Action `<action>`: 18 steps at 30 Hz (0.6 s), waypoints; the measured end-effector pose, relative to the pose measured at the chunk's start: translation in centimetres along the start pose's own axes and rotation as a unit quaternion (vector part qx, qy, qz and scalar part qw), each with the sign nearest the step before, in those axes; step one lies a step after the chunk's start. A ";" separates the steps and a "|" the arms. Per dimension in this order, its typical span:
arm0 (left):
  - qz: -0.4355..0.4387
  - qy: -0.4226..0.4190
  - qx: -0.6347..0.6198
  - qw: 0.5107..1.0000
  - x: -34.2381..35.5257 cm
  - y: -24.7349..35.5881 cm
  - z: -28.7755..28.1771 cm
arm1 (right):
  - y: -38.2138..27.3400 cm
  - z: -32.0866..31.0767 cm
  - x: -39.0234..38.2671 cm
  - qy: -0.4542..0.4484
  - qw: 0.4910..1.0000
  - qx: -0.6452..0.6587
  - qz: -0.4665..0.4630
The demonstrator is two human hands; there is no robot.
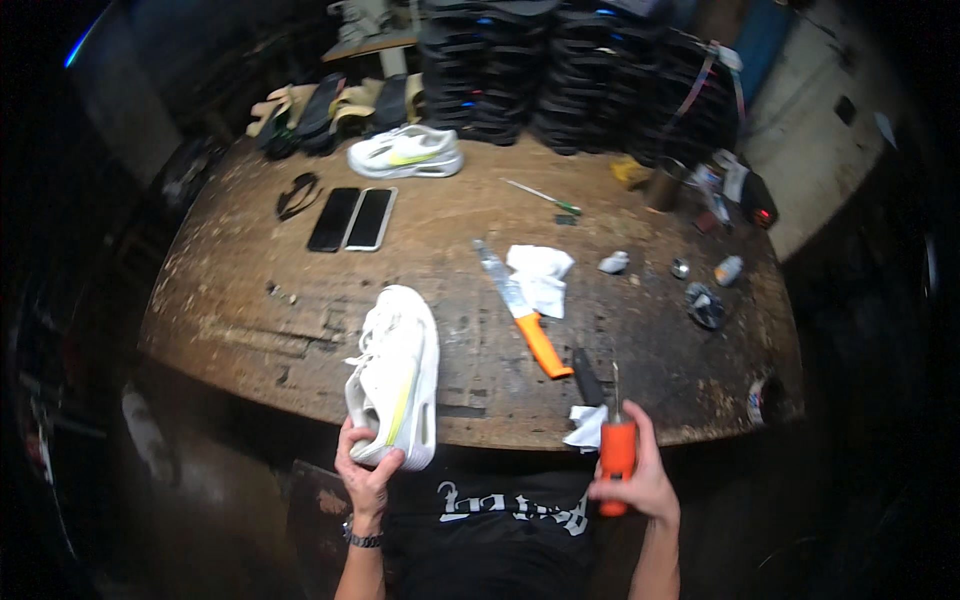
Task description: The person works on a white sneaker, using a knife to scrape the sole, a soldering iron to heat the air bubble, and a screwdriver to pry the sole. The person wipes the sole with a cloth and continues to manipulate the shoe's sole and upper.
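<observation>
My left hand (362,462) grips the heel of a white sneaker (398,360) with a yellow stripe, held toe-forward over the table's near edge. My right hand (643,472) is wrapped round an orange handheld tool (617,450) with a thin metal tip pointing forward. Between them on the wooden table (230,280) lie a long blade with an orange handle (540,340), a black-handled item (588,375), a crumpled white paper (540,278) and another white scrap (582,425) beside the tool.
Behind lie two phones (369,218), a black strap (298,196), a second white sneaker (404,153), sandals (322,110) and tall stacks of black soles (470,75). To the right are a thin green-handled tool (565,205), a metal cup (664,188), a small bottle (728,270) and small items.
</observation>
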State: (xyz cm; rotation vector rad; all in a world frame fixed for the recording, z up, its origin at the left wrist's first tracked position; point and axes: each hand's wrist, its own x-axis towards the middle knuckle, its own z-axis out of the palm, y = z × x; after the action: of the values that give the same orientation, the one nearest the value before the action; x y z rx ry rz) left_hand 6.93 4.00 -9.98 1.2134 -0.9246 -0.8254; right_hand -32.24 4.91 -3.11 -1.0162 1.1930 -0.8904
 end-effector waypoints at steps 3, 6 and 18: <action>-0.058 -0.017 -0.015 0.998 0.5 0.8 0.4 | -1.6 -3.0 4.0 0.159 0.901 -0.388 -0.116; -0.103 -0.006 -0.048 0.994 -0.1 0.8 1.3 | -1.8 -5.6 6.9 0.190 0.849 -0.486 -0.083; -0.062 0.019 -0.027 0.998 -1.9 -1.2 2.4 | 2.5 0.7 5.4 0.284 0.817 -0.497 -0.063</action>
State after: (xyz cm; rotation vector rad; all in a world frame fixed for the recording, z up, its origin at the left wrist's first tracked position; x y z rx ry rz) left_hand 3.90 4.54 -11.15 1.2453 -0.7966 -0.9170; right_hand -30.61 0.75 -7.02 -1.7363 2.2412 -0.6531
